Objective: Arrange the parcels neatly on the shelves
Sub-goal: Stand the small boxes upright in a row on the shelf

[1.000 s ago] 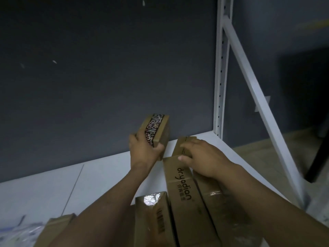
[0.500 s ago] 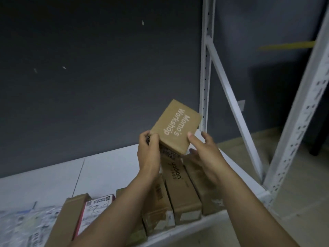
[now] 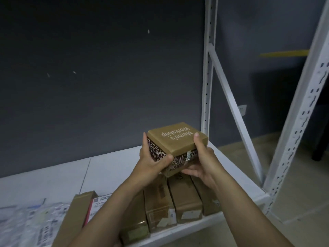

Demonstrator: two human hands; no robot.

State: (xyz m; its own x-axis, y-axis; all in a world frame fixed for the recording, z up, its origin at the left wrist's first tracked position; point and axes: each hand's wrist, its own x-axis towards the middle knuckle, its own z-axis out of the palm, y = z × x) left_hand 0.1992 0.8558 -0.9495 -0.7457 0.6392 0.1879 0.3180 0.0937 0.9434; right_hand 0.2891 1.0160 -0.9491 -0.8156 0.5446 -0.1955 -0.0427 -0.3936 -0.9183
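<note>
I hold a small brown "Momo's Workshop" box [image 3: 176, 139] with dark patterned tape around its sides, lid up, above the white shelf [image 3: 110, 168]. My left hand [image 3: 151, 163] grips its left side and my right hand [image 3: 201, 161] grips its right side and underside. Below it, a row of long brown cardboard parcels [image 3: 185, 198] lies side by side at the shelf's front right, partly hidden by my arms.
A long brown box [image 3: 74, 216], a red-edged white box [image 3: 96, 205] and plastic mailer bags [image 3: 30, 225] lie at the shelf's front left. White perforated uprights [image 3: 206, 86] [image 3: 302, 122] and a diagonal brace [image 3: 231, 107] stand to the right. A dark wall is behind.
The Momo's box was lifted from the back of the shelf, turned from tilted on edge to lid-up, and both hands now hold it lower, above the row of parcels.
</note>
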